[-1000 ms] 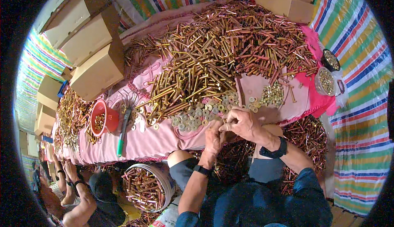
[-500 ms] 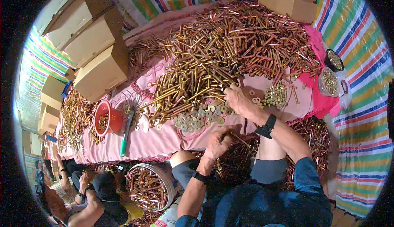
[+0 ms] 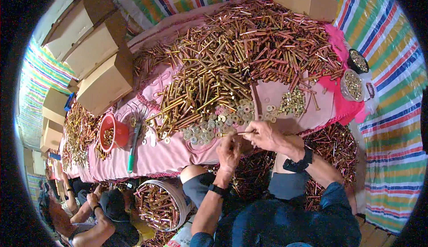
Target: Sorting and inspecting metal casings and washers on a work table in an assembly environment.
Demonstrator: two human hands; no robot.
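A long brass-coloured bolt spans the gap between my two hands, above the near edge of the pink cloth. My left hand is closed round one end, its fingertips blurred. The fingers of my right hand pinch the other end; whether a small nut or washer is there too cannot be made out. Just beyond lie flat grey washers in a spread heap. A cluster of small brass nuts sits to the right of them. Behind rises a big pile of long bolts.
A red plastic basket of small parts and a green-handled wire rake stand left. A white bucket of bolts is below. Tubs of nuts are at right, cardboard boxes at left. Another person works at lower left.
My right hand has come back from the edge of the bolt pile toward my left. The bolt in my left hand, which pointed down to the right, now lies nearly level between both hands.
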